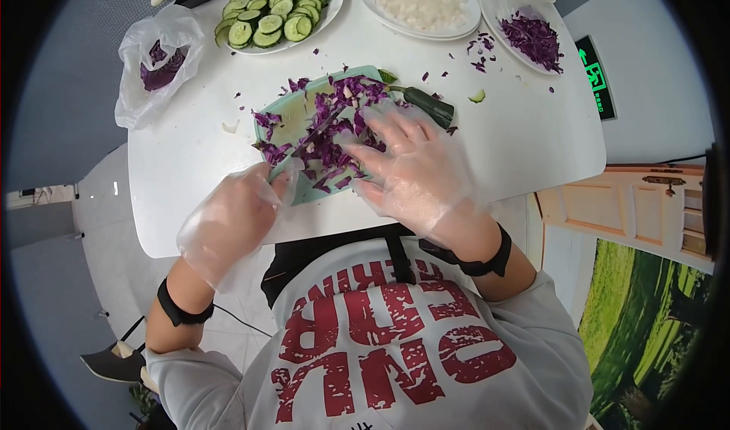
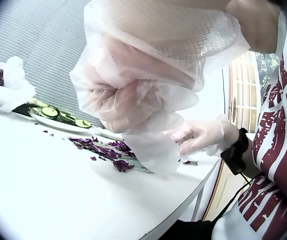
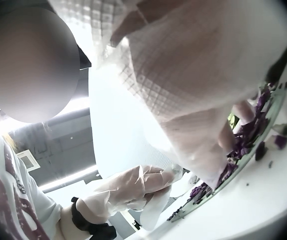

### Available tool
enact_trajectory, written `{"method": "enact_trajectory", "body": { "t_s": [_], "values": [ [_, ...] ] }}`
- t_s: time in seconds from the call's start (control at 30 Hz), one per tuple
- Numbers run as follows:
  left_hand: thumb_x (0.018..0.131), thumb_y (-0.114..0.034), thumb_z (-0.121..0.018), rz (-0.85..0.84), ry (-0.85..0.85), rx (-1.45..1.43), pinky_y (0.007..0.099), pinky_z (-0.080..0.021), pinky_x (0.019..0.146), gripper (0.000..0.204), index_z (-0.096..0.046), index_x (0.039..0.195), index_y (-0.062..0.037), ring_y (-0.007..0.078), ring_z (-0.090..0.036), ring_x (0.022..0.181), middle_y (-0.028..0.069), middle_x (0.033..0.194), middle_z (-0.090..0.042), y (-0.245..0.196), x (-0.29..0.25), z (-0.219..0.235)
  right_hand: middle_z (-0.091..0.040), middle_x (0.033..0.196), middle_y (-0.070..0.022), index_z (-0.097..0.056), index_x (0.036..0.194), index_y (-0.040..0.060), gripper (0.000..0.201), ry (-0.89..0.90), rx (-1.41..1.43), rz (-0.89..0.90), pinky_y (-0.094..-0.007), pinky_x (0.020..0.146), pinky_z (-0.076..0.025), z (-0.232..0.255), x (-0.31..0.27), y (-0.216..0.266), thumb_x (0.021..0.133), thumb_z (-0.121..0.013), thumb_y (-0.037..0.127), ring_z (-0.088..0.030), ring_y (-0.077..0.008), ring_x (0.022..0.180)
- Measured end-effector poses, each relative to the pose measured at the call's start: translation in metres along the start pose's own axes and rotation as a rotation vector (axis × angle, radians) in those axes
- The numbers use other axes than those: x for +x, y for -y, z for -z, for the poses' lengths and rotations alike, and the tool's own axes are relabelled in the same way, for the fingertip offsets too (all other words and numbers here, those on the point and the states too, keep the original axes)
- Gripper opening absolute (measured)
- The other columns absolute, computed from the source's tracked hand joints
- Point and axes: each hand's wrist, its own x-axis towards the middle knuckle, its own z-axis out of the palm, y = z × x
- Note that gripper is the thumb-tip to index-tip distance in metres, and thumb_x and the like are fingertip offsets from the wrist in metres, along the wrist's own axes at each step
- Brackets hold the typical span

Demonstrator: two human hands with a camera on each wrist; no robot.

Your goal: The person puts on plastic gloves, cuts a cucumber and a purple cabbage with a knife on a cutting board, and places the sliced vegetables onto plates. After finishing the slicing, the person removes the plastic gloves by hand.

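Purple cabbage shreds (image 1: pixel 327 152) are spread over a pale green cutting board (image 1: pixel 304 196). My left hand (image 1: pixel 232 209), in a clear plastic glove, is curled into a grip at the board's lower left corner. From that grip a knife (image 1: pixel 315 132) slants across the cabbage, its handle hidden by the hand and glove. Also gloved, my right hand (image 1: pixel 414 164) lies over the right side of the board with fingers spread, fingertips on the shreds. In the right wrist view its fingers reach down into the cabbage (image 3: pixel 246 135).
A dark green cucumber piece (image 1: pixel 430 107) lies by the board's upper right. Behind stand plates of cucumber slices (image 1: pixel 268 23), white chopped pieces (image 1: pixel 422 4) and shredded cabbage (image 1: pixel 532 41). A plastic bag (image 1: pixel 137 50) with purple cabbage sits at the left. Scraps dot the white table (image 1: pixel 525 141).
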Motion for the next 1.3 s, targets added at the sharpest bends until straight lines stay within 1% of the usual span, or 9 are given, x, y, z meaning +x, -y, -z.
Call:
{"method": "enact_trajectory", "body": {
  "t_s": [0.23, 0.43, 0.7, 0.77, 0.9, 1.0, 1.13, 1.2, 1.3],
  "values": [
    [0.096, -0.025, -0.058, 0.077, 0.009, -0.043, 0.0479, -0.045, 0.061, 0.03, -0.057, 0.08, 0.0007, 0.0441, -0.058, 0.066, 0.0245, 0.069, -0.059, 0.008, -0.012, 0.004, -0.058, 0.13, -0.0099, -0.066, 0.119, 0.0071, 0.046, 0.048, 0.03, 0.01, -0.0421, 0.109, -0.034, 0.003, 0.005, -0.001, 0.08, -0.069, 0.033, -0.05, -0.0241, 0.126],
    [0.096, -0.022, -0.058, 0.132, -0.029, -0.109, 0.0472, -0.042, 0.06, 0.029, -0.054, 0.078, 0.0008, 0.0449, -0.054, 0.065, 0.0248, 0.07, -0.056, 0.017, -0.024, 0.005, -0.061, 0.129, -0.0115, -0.066, 0.117, 0.0015, 0.046, -0.077, 0.134, -0.004, -0.0422, 0.103, -0.043, 0.018, 0.011, -0.014, 0.083, -0.068, 0.032, -0.059, -0.0261, 0.116],
    [0.096, -0.022, -0.058, 0.226, 0.005, -0.189, 0.0451, -0.042, 0.06, 0.028, -0.053, 0.078, 0.0, 0.043, -0.051, 0.062, 0.0233, 0.067, -0.053, 0.017, -0.037, 0.003, -0.063, 0.122, -0.0227, -0.062, 0.119, -0.0074, 0.044, -0.114, 0.631, -0.056, -0.0371, 0.097, -0.049, 0.018, 0.01, -0.018, 0.084, -0.07, 0.017, -0.063, -0.0348, 0.112],
    [0.096, -0.022, -0.056, 0.226, 0.021, -0.224, 0.037, -0.042, 0.06, 0.026, -0.056, 0.086, 0.0014, 0.0312, -0.043, 0.058, 0.0185, 0.066, -0.048, 0.021, -0.039, 0.0, -0.064, 0.122, -0.023, -0.062, 0.119, -0.0074, 0.044, -0.114, 0.644, -0.073, -0.0369, 0.097, -0.049, 0.011, 0.008, -0.019, 0.084, -0.07, 0.017, -0.063, -0.0346, 0.111],
    [0.096, -0.024, -0.057, 0.242, 0.052, -0.228, 0.0445, -0.043, 0.06, 0.03, -0.054, 0.079, 0.0001, 0.0425, -0.052, 0.062, 0.0232, 0.067, -0.054, 0.013, -0.038, 0.002, -0.063, 0.123, -0.0232, -0.062, 0.118, -0.008, 0.043, -0.057, 0.847, -0.238, -0.037, 0.097, -0.049, 0.014, 0.007, -0.011, 0.085, -0.07, 0.018, -0.062, -0.034, 0.113],
    [0.097, -0.023, -0.055, 0.274, 0.108, -0.282, 0.0457, -0.042, 0.061, 0.028, -0.054, 0.082, 0.0004, 0.0439, -0.054, 0.065, 0.0248, 0.069, -0.056, 0.008, -0.037, 0.002, -0.063, 0.121, -0.0222, -0.062, 0.118, -0.0069, 0.044, -0.06, 0.602, -0.097, -0.0386, 0.094, -0.05, 0.005, 0.002, -0.019, 0.083, -0.071, 0.019, -0.062, -0.0353, 0.11],
    [0.098, -0.019, -0.052, 0.196, 0.145, -0.32, 0.0495, -0.042, 0.063, 0.024, -0.052, 0.089, 0.0027, 0.0467, -0.055, 0.07, 0.0268, 0.073, -0.057, 0.0, -0.034, -0.004, -0.061, 0.126, -0.0191, -0.059, 0.125, -0.0039, 0.05, 0.027, 0.342, -0.105, -0.0392, 0.1, -0.046, 0.014, -0.005, -0.01, 0.08, -0.074, 0.013, -0.057, -0.0325, 0.119],
    [0.098, -0.018, -0.051, 0.145, 0.157, -0.317, 0.0506, -0.042, 0.064, 0.023, -0.051, 0.092, 0.0038, 0.0475, -0.056, 0.071, 0.0273, 0.073, -0.057, -0.005, -0.031, -0.005, -0.062, 0.12, -0.0162, -0.06, 0.124, 0.0001, 0.052, -0.007, 0.151, -0.024, -0.0435, 0.098, -0.046, 0.014, -0.007, -0.009, 0.08, -0.071, 0.026, -0.057, -0.0355, 0.113],
    [0.097, -0.015, -0.052, 0.018, 0.172, -0.314, 0.0507, -0.043, 0.063, 0.021, -0.05, 0.092, 0.0048, 0.0463, -0.057, 0.071, 0.0272, 0.072, -0.057, -0.009, -0.025, -0.009, -0.06, 0.122, -0.0139, -0.06, 0.124, 0.0018, 0.053, 0.036, 0.121, -0.045, -0.0438, 0.101, -0.043, 0.017, -0.012, -0.01, 0.08, -0.071, 0.028, -0.054, -0.0331, 0.119]
  ]
}}
